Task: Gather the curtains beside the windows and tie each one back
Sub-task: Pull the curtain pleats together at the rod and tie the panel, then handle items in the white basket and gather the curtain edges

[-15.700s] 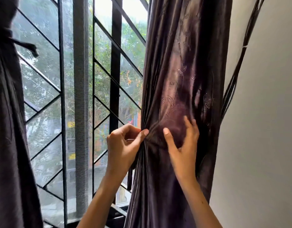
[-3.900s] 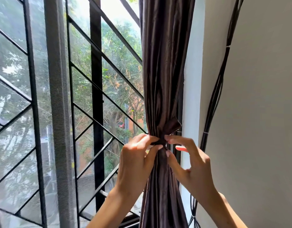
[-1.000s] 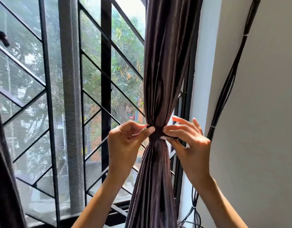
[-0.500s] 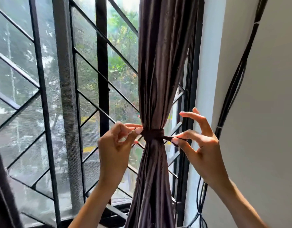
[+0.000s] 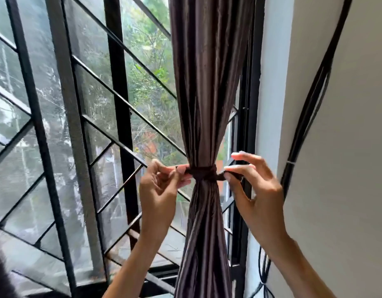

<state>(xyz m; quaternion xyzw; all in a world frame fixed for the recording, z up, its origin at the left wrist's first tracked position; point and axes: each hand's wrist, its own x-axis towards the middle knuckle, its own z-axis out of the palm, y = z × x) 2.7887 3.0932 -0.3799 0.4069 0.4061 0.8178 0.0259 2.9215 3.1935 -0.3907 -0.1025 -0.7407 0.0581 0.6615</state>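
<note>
1. One brown curtain point(image 5: 205, 82) hangs in view, bunched into a narrow column right at the window's right edge, just beside the white wall point(image 5: 336, 147). There's a sliver of dark fabric point(image 5: 1, 276) in the bottom left corner too, but it's too cut off to say what it is.
2. One dark tie-back point(image 5: 204, 172) wraps around the curtain at its waist, so the folds pinch in there and fan out again below.
3. Two hands, one on each side of the curtain, apart from each other. The left hand point(image 5: 157, 188) pinches the tie-back's left end between thumb and fingers, right up against the fabric.
4. The right hand point(image 5: 256, 190) pinches the right end between thumb and forefinger, with the other fingers lifted and spread above it.
5. Behind it all is one black window grille point(image 5: 119, 104) with diagonal bars, mesh screen on the panes, green trees outside.
6. One bundle of black cables point(image 5: 310, 108) runs up the wall to the right, well apart from the curtain, cinched by a pale tie partway along.
</note>
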